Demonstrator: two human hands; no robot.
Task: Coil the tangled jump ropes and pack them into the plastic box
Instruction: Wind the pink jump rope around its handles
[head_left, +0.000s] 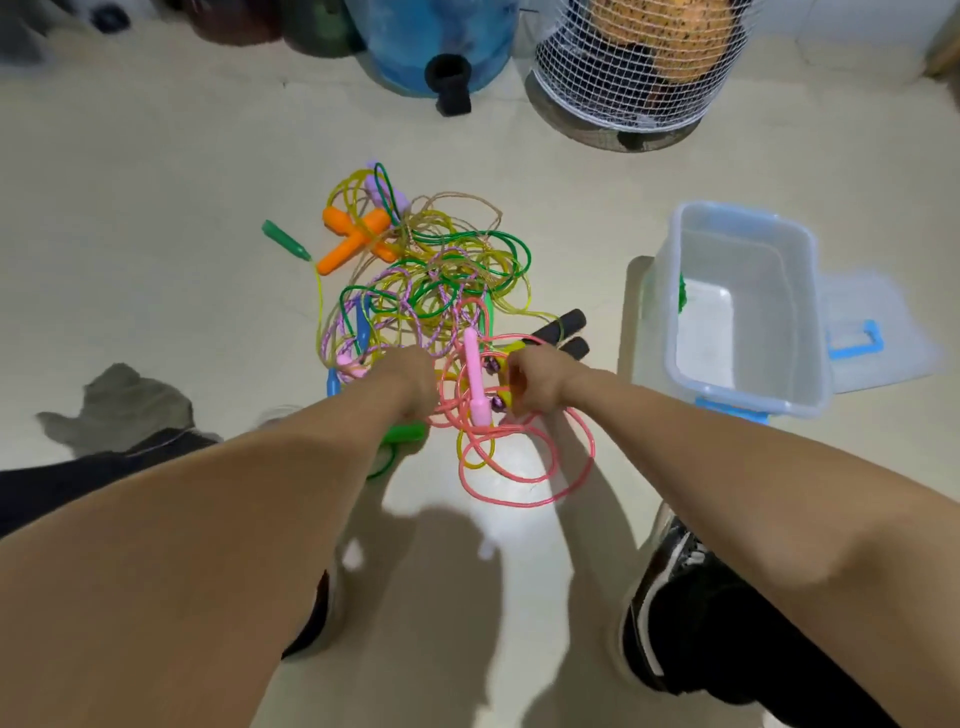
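Note:
A tangle of jump ropes (436, 280) lies on the floor: yellow, green, purple-braided and pink cords with orange handles (353, 239), a green handle (283, 239) and black foam handles (566, 330). My left hand (410, 382) grips the pink rope (524, 467) at the near edge of the pile, with a green handle (402, 434) just under it. My right hand (535, 382) pinches the cord beside a pink handle (475, 376) that stands between both hands. The clear plastic box (748, 312) stands open to the right, with only something small and green inside.
The box lid (872, 332) with a blue grip lies right of the box. At the back stand a blue water jug (441, 41) and a white mesh basket (639, 67). A grey cloth (124, 410) lies at the left. My shoes (660, 592) are near the bottom.

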